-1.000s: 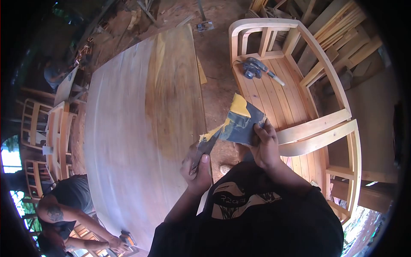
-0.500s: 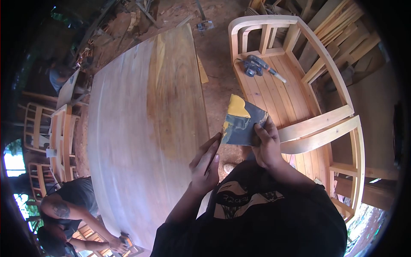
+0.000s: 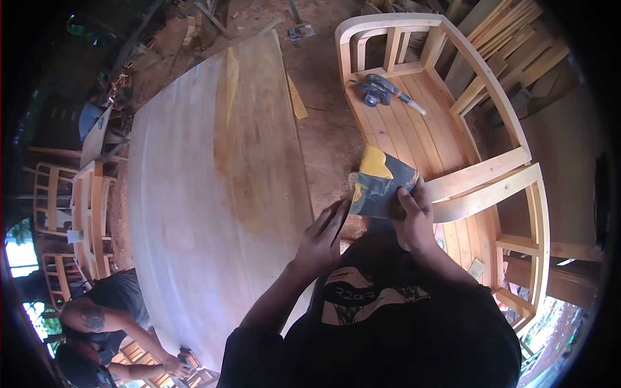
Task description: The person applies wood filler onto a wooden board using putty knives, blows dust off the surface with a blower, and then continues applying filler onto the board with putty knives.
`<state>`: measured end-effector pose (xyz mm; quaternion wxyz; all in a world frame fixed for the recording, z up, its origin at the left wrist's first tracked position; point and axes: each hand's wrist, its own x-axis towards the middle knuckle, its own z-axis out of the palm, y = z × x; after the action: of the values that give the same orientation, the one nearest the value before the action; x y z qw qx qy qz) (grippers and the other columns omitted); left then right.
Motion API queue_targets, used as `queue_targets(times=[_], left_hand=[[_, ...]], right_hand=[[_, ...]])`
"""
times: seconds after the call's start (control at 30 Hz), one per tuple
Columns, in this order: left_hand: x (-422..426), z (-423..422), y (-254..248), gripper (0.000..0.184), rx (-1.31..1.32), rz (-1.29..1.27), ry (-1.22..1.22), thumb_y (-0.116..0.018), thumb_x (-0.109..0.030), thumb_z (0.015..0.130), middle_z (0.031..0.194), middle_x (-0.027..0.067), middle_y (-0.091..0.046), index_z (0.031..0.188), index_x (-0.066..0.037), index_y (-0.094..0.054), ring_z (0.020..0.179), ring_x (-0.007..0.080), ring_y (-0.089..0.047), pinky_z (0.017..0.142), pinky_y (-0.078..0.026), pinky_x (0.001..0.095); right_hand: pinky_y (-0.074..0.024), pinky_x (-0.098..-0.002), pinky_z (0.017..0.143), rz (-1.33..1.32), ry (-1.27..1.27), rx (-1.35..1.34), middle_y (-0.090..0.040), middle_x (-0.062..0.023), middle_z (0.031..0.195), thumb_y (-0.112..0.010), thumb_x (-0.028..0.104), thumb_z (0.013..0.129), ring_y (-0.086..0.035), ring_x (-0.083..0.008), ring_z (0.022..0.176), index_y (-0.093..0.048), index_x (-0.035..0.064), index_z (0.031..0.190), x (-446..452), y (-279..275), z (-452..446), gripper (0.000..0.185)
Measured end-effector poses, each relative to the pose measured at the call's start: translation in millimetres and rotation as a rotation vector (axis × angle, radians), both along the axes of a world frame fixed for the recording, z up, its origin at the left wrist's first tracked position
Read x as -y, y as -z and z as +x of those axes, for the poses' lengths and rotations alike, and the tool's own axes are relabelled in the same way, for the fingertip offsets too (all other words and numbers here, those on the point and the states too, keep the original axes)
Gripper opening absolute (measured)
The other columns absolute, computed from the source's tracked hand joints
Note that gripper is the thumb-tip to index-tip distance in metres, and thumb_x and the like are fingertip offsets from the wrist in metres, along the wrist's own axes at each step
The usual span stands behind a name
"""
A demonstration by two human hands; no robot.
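Note:
A flat dark square board (image 3: 381,200) smeared with thick yellow paste (image 3: 376,163) at its upper left corner is held up in front of my body. My right hand (image 3: 414,220) grips its right side, thumb on top and fingers beneath. By the lower left edge of the board is my left hand (image 3: 323,236), its fingers close together and the thumb alongside. Whatever may sit between those fingers is hidden. To the left lies a large wooden tabletop (image 3: 187,194), with a yellowish-brown band along its right part.
A wooden bench frame (image 3: 491,165) stands at right, with a power blower (image 3: 381,90) on its slats. Another bench (image 3: 540,226) adjoins it. At lower left, a co-worker (image 3: 97,317) holds an orange-black sander (image 3: 188,359) at the tabletop's edge. Timber planks (image 3: 517,39) lean behind.
Both my hands and the board have shifted slightly right in the view. The scene has slid a little left and up. The co-worker's sander stays at nearly the same spot.

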<state>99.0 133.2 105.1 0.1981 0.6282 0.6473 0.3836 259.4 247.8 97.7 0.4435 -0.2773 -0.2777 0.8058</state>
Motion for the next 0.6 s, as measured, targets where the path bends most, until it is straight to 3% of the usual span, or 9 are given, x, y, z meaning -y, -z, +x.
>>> queue_targets(times=[0.1, 0.13, 0.2, 0.23, 0.3, 0.37, 0.47, 0.57, 0.6], left_hand=[[6, 14, 32, 0.042, -0.005, -0.085, 0.415, -0.047, 0.003, 0.084, 0.123, 0.0211, -0.053, 0.125, 0.003, -0.050, 0.105, 0.0355, -0.059, 0.089, -0.049, 0.0397], [9, 21, 37, 0.039, -0.064, -0.061, 0.394, -0.048, 0.000, 0.085, 0.117, 0.0202, -0.057, 0.124, 0.002, -0.051, 0.097, 0.0340, -0.062, 0.086, -0.050, 0.0397], [-3, 2, 55, 0.035, 0.021, -0.289, 0.183, -0.051, -0.001, 0.086, 0.114, 0.0210, -0.060, 0.121, 0.003, -0.053, 0.101, 0.0331, -0.061, 0.088, -0.049, 0.0369], [-9, -6, 50, 0.034, 0.074, -0.418, 0.077, -0.052, -0.002, 0.087, 0.112, 0.0215, -0.061, 0.120, 0.003, -0.054, 0.104, 0.0326, -0.061, 0.089, -0.048, 0.0355], [-23, -29, 13, 0.029, 0.151, -0.393, -0.134, -0.055, -0.007, 0.088, 0.097, 0.0194, -0.066, 0.116, 0.002, -0.059, 0.092, 0.0301, -0.065, 0.085, -0.050, 0.0325], [-41, -56, 8, 0.027, 0.505, -0.381, -0.131, -0.059, -0.015, 0.088, 0.085, 0.0153, -0.068, 0.109, 0.002, -0.062, 0.079, 0.0243, -0.067, 0.076, -0.050, 0.0306], [-78, -64, -19, 0.025, 0.192, -0.585, -0.068, -0.063, -0.018, 0.085, 0.073, 0.0129, -0.065, 0.099, 0.003, -0.064, 0.066, 0.0186, -0.063, 0.066, -0.049, 0.0306], [-123, -58, 8, 0.024, 0.090, -0.574, -0.016, -0.064, -0.022, 0.083, 0.065, 0.0188, -0.058, 0.084, 0.002, -0.064, 0.059, 0.0332, -0.058, 0.057, -0.045, 0.0373], [-142, -62, 20, 0.029, 0.043, -0.623, -0.015, -0.067, -0.025, 0.082, 0.066, 0.0168, -0.060, 0.086, 0.004, -0.064, 0.059, 0.0210, -0.058, 0.059, -0.046, 0.0345]], right_hand=[[-0.0392, -0.0312, 0.098, 0.096, 0.097, -0.021, -0.054, -0.0099, 0.117, -0.040, 0.000, 0.094, -0.051, -0.0156, 0.111, -0.041, 0.0013, 0.123, 2, -17, -7, 0.029], [-0.0385, -0.0292, 0.097, 0.152, 0.112, 0.005, -0.054, -0.0089, 0.115, -0.041, 0.000, 0.094, -0.050, -0.0140, 0.110, -0.041, 0.0010, 0.122, 0, -18, -8, 0.028], [-0.0378, -0.0269, 0.095, 0.215, 0.160, 0.077, -0.053, -0.0082, 0.114, -0.042, 0.001, 0.095, -0.049, -0.0126, 0.108, -0.041, 0.0007, 0.122, -14, -18, -7, 0.028], [-0.0375, -0.0258, 0.094, 0.229, 0.183, 0.126, -0.053, -0.0079, 0.114, -0.043, 0.001, 0.095, -0.049, -0.0119, 0.107, -0.041, 0.0005, 0.122, -17, -16, -2, 0.027], [-0.0373, -0.0242, 0.092, 0.301, 0.218, 0.240, -0.052, -0.0074, 0.113, -0.044, 0.002, 0.096, -0.048, -0.0114, 0.106, -0.040, -0.0001, 0.123, -34, 10, 6, 0.028], [-0.0374, -0.0230, 0.091, 0.339, 0.238, 0.346, -0.052, -0.0071, 0.113, -0.045, 0.002, 0.096, -0.048, -0.0111, 0.104, -0.040, -0.0006, 0.123, -48, 33, 8, 0.028], [-0.0391, -0.0230, 0.088, 0.408, 0.197, 0.581, -0.052, -0.0087, 0.112, -0.046, 0.001, 0.095, -0.048, -0.0124, 0.102, -0.040, -0.0013, 0.124, -71, 56, 1, 0.030], [-0.0397, -0.0238, 0.086, 0.555, 0.096, 0.774, -0.052, -0.0100, 0.108, -0.046, 0.000, 0.094, -0.049, -0.0138, 0.099, -0.041, -0.0014, 0.123, -96, 72, -12, 0.029], [-0.0398, -0.0244, 0.086, 0.528, 0.083, 0.826, -0.052, -0.0103, 0.107, -0.046, 0.000, 0.093, -0.049, -0.0144, 0.098, -0.041, -0.0016, 0.122, -106, 79, -15, 0.029]])
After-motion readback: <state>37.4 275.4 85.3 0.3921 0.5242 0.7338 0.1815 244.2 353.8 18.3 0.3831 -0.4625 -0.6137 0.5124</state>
